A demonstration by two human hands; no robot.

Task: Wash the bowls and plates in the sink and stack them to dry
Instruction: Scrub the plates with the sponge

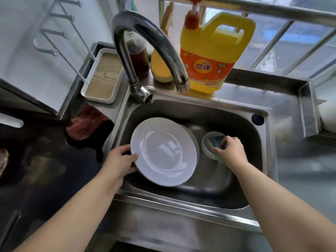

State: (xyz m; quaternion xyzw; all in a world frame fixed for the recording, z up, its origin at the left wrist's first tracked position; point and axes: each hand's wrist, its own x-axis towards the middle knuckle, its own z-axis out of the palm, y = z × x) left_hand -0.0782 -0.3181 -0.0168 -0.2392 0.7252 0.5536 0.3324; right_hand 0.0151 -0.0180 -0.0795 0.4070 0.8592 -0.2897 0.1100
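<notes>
Your left hand [120, 160] grips the left rim of a white plate [163, 151], held tilted over the left half of the steel sink [209, 202]. Your right hand [231, 150] clutches a green sponge [219, 140] inside a small grey bowl [206, 148] near the sink's right wall. Behind, at the sink's far edge, the faucet [145, 42] arches before a yellow detergent jug [211, 57].

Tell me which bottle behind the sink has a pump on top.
The big yellow detergent jug with the orange label and red pump, right of the faucet. The dark brown bottle and the small yellow bottle show no pump.
</notes>
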